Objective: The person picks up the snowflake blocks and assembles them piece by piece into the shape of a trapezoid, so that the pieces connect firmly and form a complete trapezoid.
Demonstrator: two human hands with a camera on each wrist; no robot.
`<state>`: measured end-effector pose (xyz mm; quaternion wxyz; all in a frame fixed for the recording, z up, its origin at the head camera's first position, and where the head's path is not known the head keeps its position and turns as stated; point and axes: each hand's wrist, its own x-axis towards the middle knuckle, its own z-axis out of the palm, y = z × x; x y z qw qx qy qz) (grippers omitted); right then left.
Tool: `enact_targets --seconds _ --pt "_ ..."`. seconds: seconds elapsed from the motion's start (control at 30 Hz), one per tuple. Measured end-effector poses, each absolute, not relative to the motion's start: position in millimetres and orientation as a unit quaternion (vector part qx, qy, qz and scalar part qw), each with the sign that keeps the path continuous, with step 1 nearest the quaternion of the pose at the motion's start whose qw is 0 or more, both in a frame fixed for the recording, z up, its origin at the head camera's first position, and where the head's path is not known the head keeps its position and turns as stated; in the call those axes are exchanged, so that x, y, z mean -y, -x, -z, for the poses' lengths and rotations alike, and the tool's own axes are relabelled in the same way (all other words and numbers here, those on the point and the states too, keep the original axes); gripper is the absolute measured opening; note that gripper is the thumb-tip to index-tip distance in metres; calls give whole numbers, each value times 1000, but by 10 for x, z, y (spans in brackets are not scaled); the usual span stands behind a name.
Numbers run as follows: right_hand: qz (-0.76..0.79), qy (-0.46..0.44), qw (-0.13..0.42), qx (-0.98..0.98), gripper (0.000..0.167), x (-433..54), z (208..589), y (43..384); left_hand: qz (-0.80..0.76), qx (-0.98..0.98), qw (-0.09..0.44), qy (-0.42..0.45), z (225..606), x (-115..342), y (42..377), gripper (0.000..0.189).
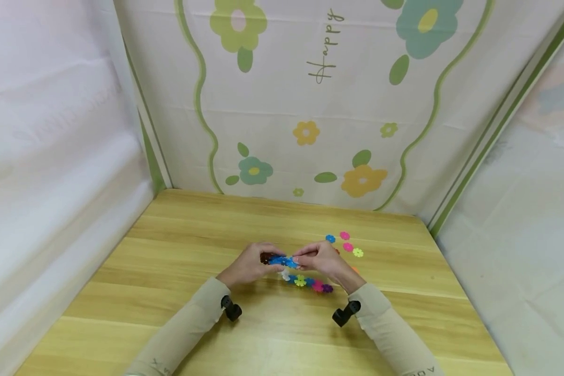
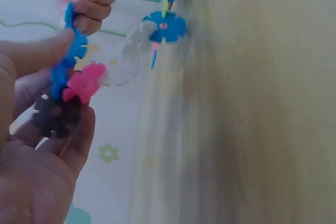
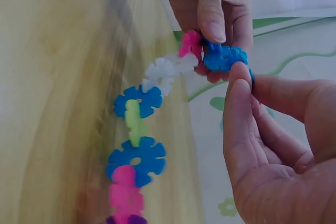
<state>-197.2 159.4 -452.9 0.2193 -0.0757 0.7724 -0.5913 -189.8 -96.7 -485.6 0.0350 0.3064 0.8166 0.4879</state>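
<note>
My left hand [image 1: 251,263] holds part of a chain of slotted plastic flower discs. Between its thumb and fingers are joined blue discs [image 3: 224,57], a pink disc [image 2: 85,82] and a dark brown disc [image 2: 56,118]. Facing it, my right hand [image 1: 326,259] pinches a blue disc [image 2: 69,15] between thumb and fingertips at the end of the blue ones. From the pink disc the chain runs on through white discs [image 3: 160,76], a blue disc [image 3: 139,100], a yellow-green disc [image 3: 135,124], another blue, a pink and a purple disc [image 1: 327,288]. Fingers partly hide the gripped pieces.
Loose discs lie on the wooden table [image 1: 192,224] beyond my right hand: a blue disc [image 1: 330,238], pink discs [image 1: 348,247], a yellow-green disc [image 1: 357,253] and an orange disc [image 1: 354,270] partly hidden by the hand. Flower-printed cloth [image 1: 272,115] hangs behind the table, with pale cloth at both sides.
</note>
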Motion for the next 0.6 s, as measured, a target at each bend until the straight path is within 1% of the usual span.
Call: enact_targets --seconds 0.1,0.2,0.27,0.43,0.5,0.6 --pt "585 93 221 -775 23 -1562 4483 1986 -472 -818 22 -328 4831 942 1898 32" --pt "584 109 225 -772 24 -1567 4455 1985 -469 -817 11 -335 4822 879 1892 35" --pt "584 119 229 -770 26 -1581 4446 1981 -472 -817 7 -330 4819 848 1882 34" --pt "580 139 238 -766 32 -1692 4403 1956 -483 -817 16 -315 4811 809 1861 30" --pt "576 141 230 -771 35 -1788 4368 1944 -486 -816 20 -312 4816 806 1865 30" --pt "548 143 200 -799 37 -1986 4314 1934 -488 -817 23 -305 4824 814 1876 32"
